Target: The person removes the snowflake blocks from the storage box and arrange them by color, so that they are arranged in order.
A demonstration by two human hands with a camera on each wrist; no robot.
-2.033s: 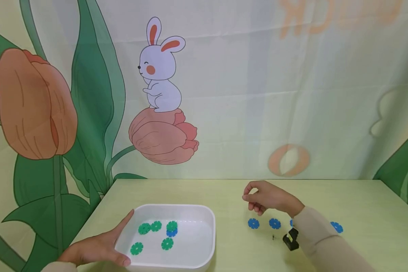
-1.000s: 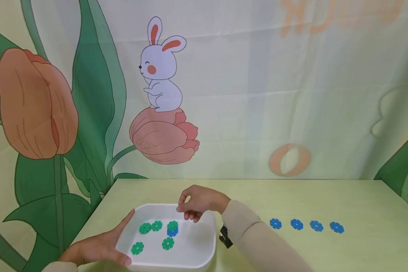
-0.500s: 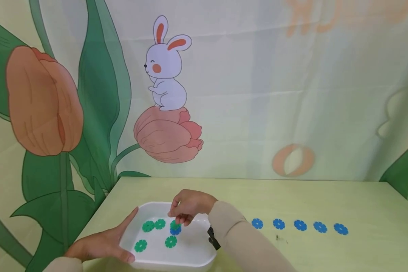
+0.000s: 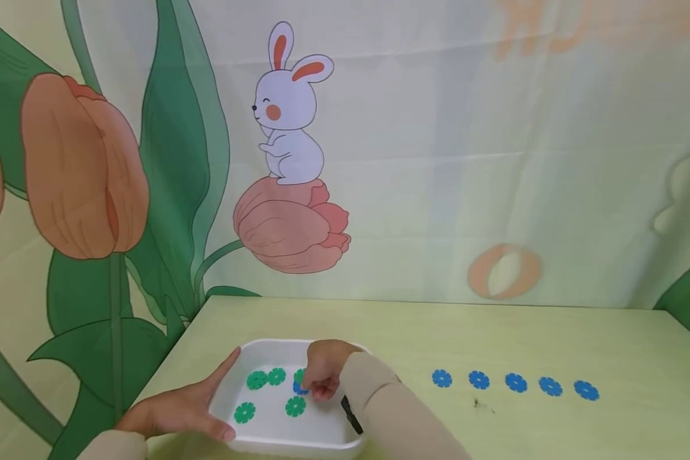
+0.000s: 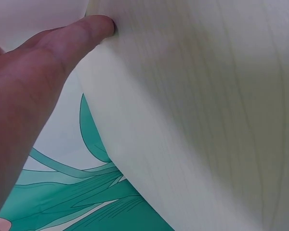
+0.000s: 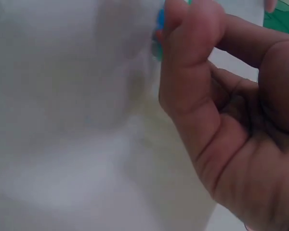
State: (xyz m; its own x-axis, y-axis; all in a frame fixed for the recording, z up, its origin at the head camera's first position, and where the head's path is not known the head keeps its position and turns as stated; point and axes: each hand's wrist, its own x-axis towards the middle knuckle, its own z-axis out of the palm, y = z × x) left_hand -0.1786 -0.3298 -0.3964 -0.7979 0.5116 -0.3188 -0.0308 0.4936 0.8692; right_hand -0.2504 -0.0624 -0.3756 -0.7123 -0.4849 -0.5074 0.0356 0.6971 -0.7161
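A white tray point(image 4: 287, 436) stands at the left of the table. My left hand point(image 4: 178, 406) holds its left end, with the thumb at the near corner and a finger along the far one; in the left wrist view a finger reaches straight out. Several green notched discs point(image 4: 245, 413) lie inside, one of them overlapping a blue notched disc point(image 4: 299, 388). My right hand point(image 4: 326, 367) is down in the tray, its fingers bent and tips right at that overlapping pair. In the right wrist view, blue and green edges show beside the fingertips; I cannot tell whether they pinch a disc.
Several blue discs point(image 4: 516, 383) lie in a row on the table point(image 4: 414, 332) right of the tray. A small dark mark point(image 4: 476, 403) shows in front of the row. Behind the table hangs a printed cloth point(image 4: 402, 160) with a rabbit and tulips.
My right hand has moved left from over the row of blue discs, then down into the tray to the overlapping discs. The left hand stays on the tray. The head view has shifted slightly.
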